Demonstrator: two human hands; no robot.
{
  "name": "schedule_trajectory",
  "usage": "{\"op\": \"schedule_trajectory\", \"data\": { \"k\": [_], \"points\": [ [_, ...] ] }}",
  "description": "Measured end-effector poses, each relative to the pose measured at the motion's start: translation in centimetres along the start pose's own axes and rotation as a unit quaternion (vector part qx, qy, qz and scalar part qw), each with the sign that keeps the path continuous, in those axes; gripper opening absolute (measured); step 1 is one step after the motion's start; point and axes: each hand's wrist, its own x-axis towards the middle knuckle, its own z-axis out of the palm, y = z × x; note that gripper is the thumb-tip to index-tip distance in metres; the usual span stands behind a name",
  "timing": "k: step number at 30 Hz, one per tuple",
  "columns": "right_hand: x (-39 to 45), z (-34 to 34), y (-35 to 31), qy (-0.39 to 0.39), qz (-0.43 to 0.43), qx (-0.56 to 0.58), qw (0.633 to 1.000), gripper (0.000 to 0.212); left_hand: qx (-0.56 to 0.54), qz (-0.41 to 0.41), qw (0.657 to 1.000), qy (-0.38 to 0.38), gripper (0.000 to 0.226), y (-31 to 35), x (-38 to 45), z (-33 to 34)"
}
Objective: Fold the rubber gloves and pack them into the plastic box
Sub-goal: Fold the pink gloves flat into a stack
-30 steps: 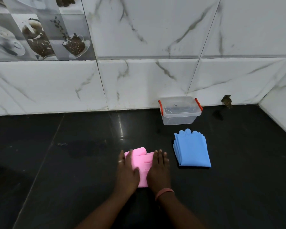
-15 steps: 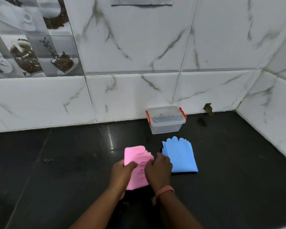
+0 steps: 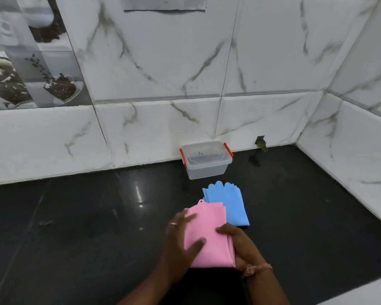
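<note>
Both hands, left hand [image 3: 180,241] and right hand [image 3: 240,243], now clasp the folded pink gloves [image 3: 207,234], lifted off the black counter [image 3: 75,227] where they lay pressed flat a moment ago. Folding looks done; the clear plastic box [image 3: 206,160] waits ahead, beyond the blue gloves [image 3: 229,203].

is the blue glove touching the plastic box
Apart. The head view shows a strip of bare black counter between the fingertip end of the blue glove and the front wall of the plastic box.
</note>
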Motion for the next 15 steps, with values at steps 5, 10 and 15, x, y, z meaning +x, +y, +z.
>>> {"op": "schedule_trajectory", "data": {
  "k": [5,10,15],
  "points": [
    [-0.9,-3.9,1.6,0.01,0.014,-0.008,1.0,0.043,-0.372,-0.391,0.837,-0.088,0.057,0.4,2.1,1.7],
    [-2.0,-6.1,1.2,0.065,-0.08,-0.212,0.972,0.039,-0.396,-0.401,0.822,-0.086,0.027,0.7,0.7,5.4],
    [-1.6,-7.7,0.7,0.245,-0.172,-0.389,0.871,0.038,-0.285,-0.401,0.864,-0.104,0.032,3.1,1.1,8.0]
  ]
}}
